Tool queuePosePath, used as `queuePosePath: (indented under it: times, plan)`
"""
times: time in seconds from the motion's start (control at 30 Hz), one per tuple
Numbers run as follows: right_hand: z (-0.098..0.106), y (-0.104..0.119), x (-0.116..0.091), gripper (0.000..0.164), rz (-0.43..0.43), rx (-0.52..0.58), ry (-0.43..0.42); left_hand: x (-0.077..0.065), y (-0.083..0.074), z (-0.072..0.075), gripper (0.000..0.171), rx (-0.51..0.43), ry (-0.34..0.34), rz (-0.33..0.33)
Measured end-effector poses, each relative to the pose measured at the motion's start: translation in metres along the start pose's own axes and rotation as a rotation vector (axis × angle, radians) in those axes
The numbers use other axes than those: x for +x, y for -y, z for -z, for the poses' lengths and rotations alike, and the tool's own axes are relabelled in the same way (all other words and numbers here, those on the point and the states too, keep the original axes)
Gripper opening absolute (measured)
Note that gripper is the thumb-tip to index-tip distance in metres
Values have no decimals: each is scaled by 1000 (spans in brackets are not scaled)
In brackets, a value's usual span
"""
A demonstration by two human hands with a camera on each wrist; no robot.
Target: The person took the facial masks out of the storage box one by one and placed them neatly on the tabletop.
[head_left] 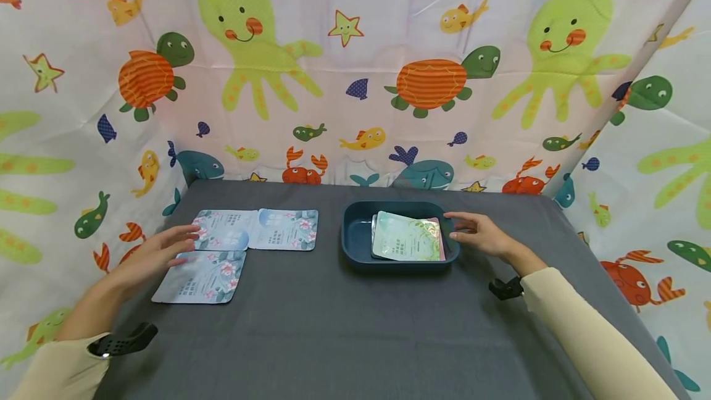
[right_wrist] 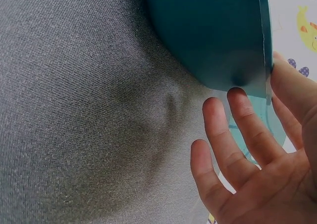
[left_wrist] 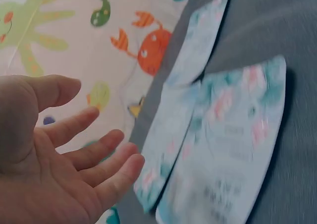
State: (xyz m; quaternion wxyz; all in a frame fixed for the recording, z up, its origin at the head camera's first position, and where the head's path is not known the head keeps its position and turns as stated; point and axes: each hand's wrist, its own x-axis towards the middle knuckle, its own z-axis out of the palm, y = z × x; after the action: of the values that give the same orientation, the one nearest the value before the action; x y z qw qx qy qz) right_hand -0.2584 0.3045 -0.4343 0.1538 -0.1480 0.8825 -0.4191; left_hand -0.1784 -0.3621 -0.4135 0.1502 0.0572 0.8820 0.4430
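Three flat floral sachets, like face mask packets, lie on the left of the table in the head view: an upper left sachet (head_left: pixel 222 227), an upper right sachet (head_left: pixel 286 230) and a lower sachet (head_left: pixel 202 278). Over their left edge my left hand (head_left: pixel 158 255) hovers with loosely spread fingers, holding nothing. A dark blue plastic basin (head_left: pixel 355 245) contains a small stack of sachets, a green one (head_left: pixel 408 238) on top. At the basin's right rim is my right hand (head_left: pixel 483 236), its fingers spread loosely about the edge; the right wrist view shows thumb (right_wrist: pixel 292 80) at the rim.
Grey cloth (head_left: pixel 333 338) covers the table. A printed curtain (head_left: pixel 355 79) with sea animals hangs behind it and along both sides. Black straps (head_left: pixel 119 341) sit on both wrists.
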Motion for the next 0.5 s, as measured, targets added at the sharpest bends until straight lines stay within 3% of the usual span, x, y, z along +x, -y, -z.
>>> queuePosePath:
  times: [0.17,0.5]
  plan:
    - [0,-1,0,59,-4,3,-4,11,-16,-10,60,-40,-19,-35]
    - [-2,-2,0,57,-4,-5,-13,28,-26,-34,59,-89,-45,-72]
